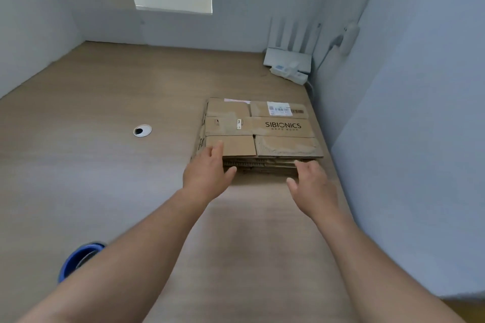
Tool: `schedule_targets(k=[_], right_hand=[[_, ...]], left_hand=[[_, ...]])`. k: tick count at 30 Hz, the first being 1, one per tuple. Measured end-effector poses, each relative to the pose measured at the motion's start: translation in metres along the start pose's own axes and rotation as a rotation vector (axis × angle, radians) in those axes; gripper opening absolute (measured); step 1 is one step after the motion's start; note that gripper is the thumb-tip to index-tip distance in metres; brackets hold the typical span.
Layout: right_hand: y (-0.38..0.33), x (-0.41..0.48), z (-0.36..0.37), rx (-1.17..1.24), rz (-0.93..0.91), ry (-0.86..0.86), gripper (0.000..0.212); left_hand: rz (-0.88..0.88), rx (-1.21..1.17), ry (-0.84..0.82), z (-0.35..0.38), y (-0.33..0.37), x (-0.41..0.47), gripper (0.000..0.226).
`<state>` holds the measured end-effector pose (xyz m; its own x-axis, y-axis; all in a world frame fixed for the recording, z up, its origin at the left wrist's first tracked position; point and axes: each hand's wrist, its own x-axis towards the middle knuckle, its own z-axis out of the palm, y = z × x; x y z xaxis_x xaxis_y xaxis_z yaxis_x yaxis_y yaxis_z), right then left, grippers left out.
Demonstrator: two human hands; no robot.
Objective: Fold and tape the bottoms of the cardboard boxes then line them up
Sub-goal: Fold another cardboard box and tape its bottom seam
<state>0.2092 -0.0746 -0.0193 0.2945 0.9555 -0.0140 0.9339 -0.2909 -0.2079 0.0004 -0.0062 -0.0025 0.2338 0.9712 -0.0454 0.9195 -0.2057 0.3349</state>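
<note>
several flattened cardboard boxes (259,134) lie stacked on the desk (105,178), right of the cable hole (142,130) and well apart from it. the left hand (207,170) lays loose, straight fingers on the stack's near corner toward the hole; the right hand (312,183), spread and holding nothing, is at the near corner farther off. the boards look light and stiff, but the layers may slide, so pinch the top one at both near corners.

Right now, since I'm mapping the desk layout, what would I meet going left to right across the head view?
Blue round object → desk cable hole → left hand → right hand. The flattened cardboard boxes overlap both hands, so unplaced.
</note>
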Motion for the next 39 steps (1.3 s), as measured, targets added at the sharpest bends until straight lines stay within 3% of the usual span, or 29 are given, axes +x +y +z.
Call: schedule_targets(k=[6, 10, 14, 19, 24, 28, 31, 33, 35, 37, 39], right_hand=[[0.034, 0.07, 0.015, -0.003, 0.216, -0.079, 0.079], [0.051, 0.098, 0.022, 0.001, 0.297, -0.134, 0.087], [0.049, 0.104, 0.02, 0.006, 0.251, -0.05, 0.08], [0.046, 0.094, 0.002, 0.386, 0.251, 0.076, 0.073], [0.039, 0.069, -0.018, 0.601, 0.166, 0.148, 0.051], [0.03, 0.044, -0.027, 0.614, 0.016, 0.308, 0.028], [0.028, 0.031, -0.045, 0.703, -0.011, 0.345, 0.021], [0.029, 0.024, -0.063, 0.747, -0.066, 0.378, 0.017], [0.03, 0.016, -0.082, 0.827, -0.135, 0.368, 0.011], [0.035, 0.01, -0.099, 0.884, -0.184, 0.318, 0.011], [0.036, 0.001, -0.117, 0.936, -0.219, 0.256, 0.013]], left_hand=[[-0.088, 0.181, -0.064, 0.037, 0.002, 0.067, 0.092], [-0.18, 0.125, -0.118, 0.053, 0.0, 0.083, 0.108], [-0.206, 0.051, -0.049, 0.051, 0.003, 0.082, 0.095], [-0.227, -0.075, 0.041, 0.028, 0.012, 0.065, 0.067], [-0.176, -0.093, 0.018, 0.008, 0.016, 0.032, 0.07], [-0.208, -0.139, 0.225, -0.004, 0.029, 0.005, 0.042], [-0.222, 0.002, 0.232, -0.012, 0.029, -0.017, 0.064], [-0.251, 0.0, 0.207, -0.023, 0.03, -0.029, 0.088], [-0.266, -0.035, 0.246, -0.037, 0.036, -0.037, 0.095], [-0.274, -0.051, 0.315, -0.053, 0.044, -0.045, 0.086], [-0.276, -0.108, 0.358, -0.067, 0.05, -0.053, 0.055]])
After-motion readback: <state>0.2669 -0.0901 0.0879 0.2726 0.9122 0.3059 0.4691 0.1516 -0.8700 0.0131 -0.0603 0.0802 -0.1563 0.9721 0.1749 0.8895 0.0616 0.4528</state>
